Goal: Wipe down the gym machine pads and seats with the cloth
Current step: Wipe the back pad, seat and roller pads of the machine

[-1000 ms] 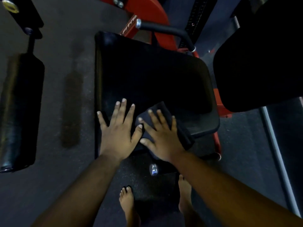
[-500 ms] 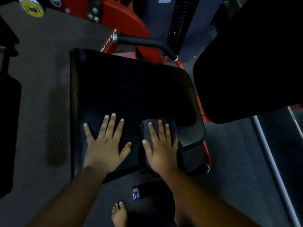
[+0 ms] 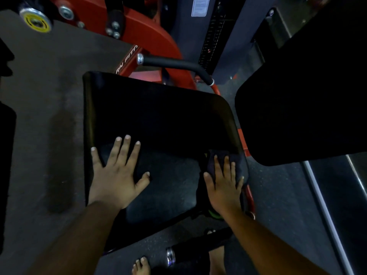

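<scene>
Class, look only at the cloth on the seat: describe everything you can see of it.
The cloth is dark, soft-looking fabric, seemingly folded into a thick pad. It lies flat on the black seat at its near right corner, close to the edge. The right hand presses on it with straight, spread fingers and covers most of it, so only the far end and side edges show. Its exact colour is unclear in the dim light.

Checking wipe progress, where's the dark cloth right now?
In the head view, the dark folded cloth lies under the right hand, at the black padded seat's right front edge.
</scene>
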### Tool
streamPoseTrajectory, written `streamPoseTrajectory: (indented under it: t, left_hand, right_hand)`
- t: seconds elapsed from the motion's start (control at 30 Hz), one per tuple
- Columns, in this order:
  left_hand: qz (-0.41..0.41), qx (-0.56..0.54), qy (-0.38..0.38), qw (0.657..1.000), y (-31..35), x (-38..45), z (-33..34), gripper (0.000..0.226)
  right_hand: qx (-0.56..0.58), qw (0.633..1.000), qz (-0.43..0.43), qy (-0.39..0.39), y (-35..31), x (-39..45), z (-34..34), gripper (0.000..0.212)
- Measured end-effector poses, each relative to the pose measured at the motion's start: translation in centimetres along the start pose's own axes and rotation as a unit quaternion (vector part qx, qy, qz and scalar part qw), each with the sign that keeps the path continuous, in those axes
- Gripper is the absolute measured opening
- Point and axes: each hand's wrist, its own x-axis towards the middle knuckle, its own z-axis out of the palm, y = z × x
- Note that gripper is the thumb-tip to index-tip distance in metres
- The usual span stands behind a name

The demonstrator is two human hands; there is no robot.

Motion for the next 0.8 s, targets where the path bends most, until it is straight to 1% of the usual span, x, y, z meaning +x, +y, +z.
streamPoseTrajectory:
  t: [0.07, 0.1, 0.17, 0.2, 0.23, 0.27, 0.3, 0.37, 0.4, 0.47, 0.5, 0.53, 0.57, 0.6, 0.67, 0.7, 0.73, 0.77, 0.8]
  left_hand:
    - [0.001, -0.003, 0.006, 1.000, -0.1, -0.1, 0.0, 0.086]
    - [0.003, -0.006, 0.009, 1.000, 0.0, -0.1, -0.1, 0.086]
    - [0.004, -0.006, 0.005, 1.000, 0.0, 0.0, 0.0, 0.086]
    - [0.005, -0.006, 0.001, 1.000, 0.0, 0.1, 0.0, 0.086]
    - [0.006, -0.008, 0.000, 1.000, 0.0, 0.1, 0.0, 0.087]
    - [0.005, -0.011, 0.001, 1.000, 0.0, 0.1, 0.0, 0.087]
    - [0.004, -0.013, -0.001, 1.000, -0.1, 0.1, -0.1, 0.087]
    - [0.004, -0.013, -0.007, 1.000, -0.1, 0.1, -0.1, 0.087]
    - [0.004, -0.010, -0.008, 1.000, -0.1, 0.1, -0.1, 0.087]
    - [0.007, -0.007, -0.011, 1.000, -0.2, 0.1, -0.1, 0.087]
    - [0.011, -0.009, -0.012, 1.000, -0.2, 0.1, 0.0, 0.087]
    - [0.013, -0.010, -0.010, 1.000, -0.3, 0.1, 0.1, 0.087]
    - [0.014, -0.010, -0.009, 1.000, -0.4, 0.2, 0.2, 0.086]
    - [0.015, -0.010, -0.008, 1.000, -0.4, 0.2, 0.2, 0.086]
    - [0.018, -0.009, 0.001, 1.000, -0.4, 0.2, 0.3, 0.086]
    - [0.018, -0.007, 0.003, 1.000, -0.4, 0.2, 0.4, 0.086]
    - [0.015, -0.005, 0.000, 1.000, -0.4, 0.3, 0.4, 0.086]
    - [0.013, -0.005, -0.003, 1.000, -0.4, 0.3, 0.4, 0.086]
    - [0.012, -0.007, -0.002, 1.000, -0.4, 0.3, 0.3, 0.086]
  right_hand:
    - [-0.011, 1.000, 0.014, 0.011, -0.2, 3.1, -0.8, 0.064]
    - [-0.010, 0.999, 0.031, 0.024, -0.9, 5.3, -1.3, 0.063]
    - [0.016, 0.995, 0.092, 0.026, -2.9, 9.8, -2.3, 0.063]
    - [0.027, 0.993, 0.116, 0.026, -3.9, 11.0, -2.6, 0.064]
    - [0.027, 0.992, 0.121, 0.032, -5.0, 11.1, -2.3, 0.065]
    - [0.015, 0.994, 0.094, 0.045, -6.1, 10.1, -1.7, 0.066]
    - [0.000, 0.997, 0.046, 0.056, -7.1, 8.1, -0.9, 0.067]
    - [-0.014, 0.997, -0.061, 0.043, -8.7, 2.1, 0.8, 0.068]
    - [-0.016, 0.994, -0.101, 0.022, -9.0, -1.1, 1.6, 0.068]
    - [-0.013, 0.989, -0.150, -0.006, -8.8, -4.0, 2.3, 0.067]
    - [-0.018, 0.987, -0.158, -0.011, -8.2, -2.9, 1.8, 0.065]
    - [-0.030, 0.988, -0.152, -0.003, -7.7, -0.5, 1.1, 0.064]
    - [-0.038, 0.991, -0.128, 0.011, -7.5, 2.7, 0.4, 0.064]
    - [-0.034, 0.996, -0.082, 0.025, -7.4, 6.3, -0.6, 0.064]
    - [0.012, 0.999, 0.034, 0.032, -7.9, 12.8, -2.6, 0.065]
    - [0.024, 0.997, 0.069, 0.036, -8.4, 14.7, -3.1, 0.066]
    - [0.022, 0.996, 0.078, 0.037, -9.0, 15.2, -3.1, 0.067]
    - [0.012, 0.997, 0.061, 0.039, -9.4, 14.5, -2.7, 0.068]
    - [-0.002, 0.999, 0.025, 0.035, -9.5, 12.4, -2.1, 0.069]
